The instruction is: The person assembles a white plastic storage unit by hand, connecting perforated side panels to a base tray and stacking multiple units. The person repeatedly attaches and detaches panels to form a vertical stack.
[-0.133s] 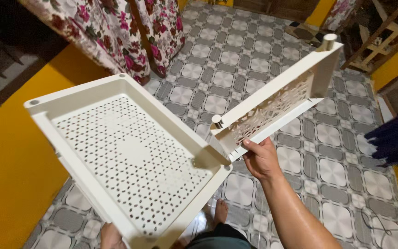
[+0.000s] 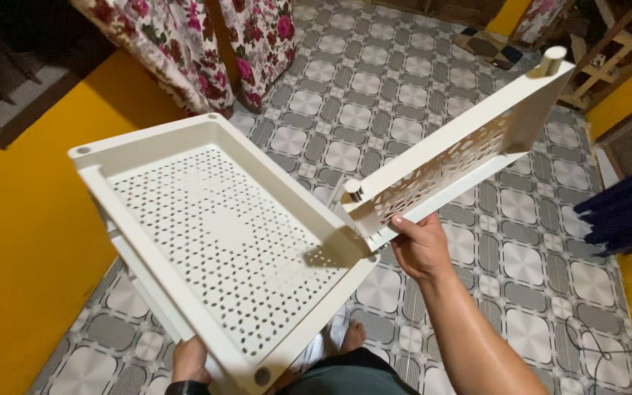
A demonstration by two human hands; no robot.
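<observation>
The right hand (image 2: 420, 247), forearm raised, gripped the lattice side panel (image 2: 453, 162) at its lower end, angled up-right. The left hand (image 2: 190, 360) clutched the perforated white tray (image 2: 221, 234) from beneath, near its lower corner.

We find no packages, labels, signs or screens anywhere around our hands.
</observation>
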